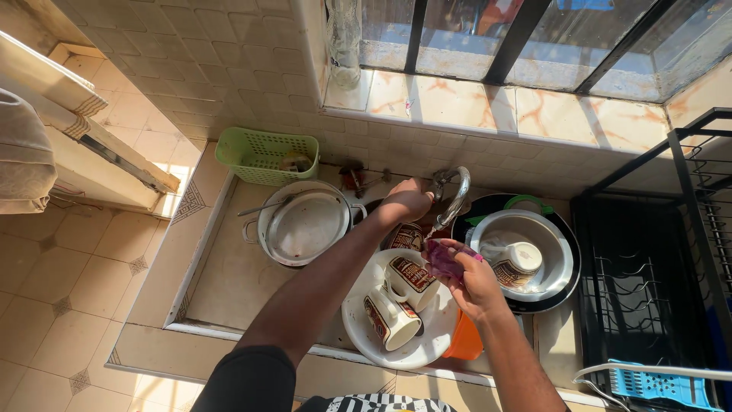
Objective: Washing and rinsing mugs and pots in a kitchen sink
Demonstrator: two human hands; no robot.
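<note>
The curved metal tap (455,197) is being gripped by the left hand (409,200); a purple cloth (442,258) is being clutched by the right hand (476,284). Splashing water could be toppling the brown-patterned white mugs (412,281) crowded on the white round plate (360,324) near the sink's front edge.

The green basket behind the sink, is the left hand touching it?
No, the left hand is at the tap, apart from the green basket, which stands in the corner to the left.

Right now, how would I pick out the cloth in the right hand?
Start at the tiled sink below the window and find the curved metal tap. Just beneath its spout, the right hand holds a small crumpled purple cloth above the white plate of mugs, the only purple thing there.
</note>
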